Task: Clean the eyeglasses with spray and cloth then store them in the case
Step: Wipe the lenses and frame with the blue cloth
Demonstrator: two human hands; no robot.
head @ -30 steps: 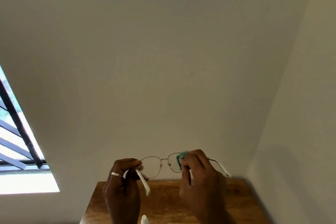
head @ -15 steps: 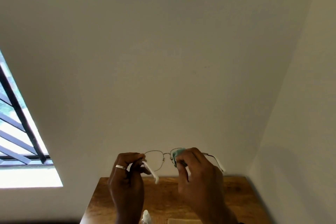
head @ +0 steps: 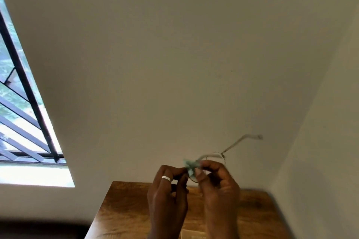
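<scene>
Thin metal-framed eyeglasses (head: pixel 232 147) are held up in front of the wall, tilted, with one temple pointing up and to the right; they are blurred. My left hand (head: pixel 167 198), with a silver ring, pinches the frame's near end. My right hand (head: pixel 219 192) presses a small green cloth (head: pixel 191 167) onto a lens between thumb and fingers. The two hands nearly touch. The other temple and most of the lenses are hidden behind my fingers. No spray bottle shows.
A wooden table (head: pixel 126 211) stands below my hands, pushed into the corner of two pale walls. A pale flat thing (head: pixel 191 235) lies at the table's near edge, mostly hidden. A barred window (head: pixel 25 122) is at the left.
The glasses have swung from level to tilted, with the right temple now raised. My hands have drawn close together, and the white-tipped left temple and the bottle top have gone out of sight.
</scene>
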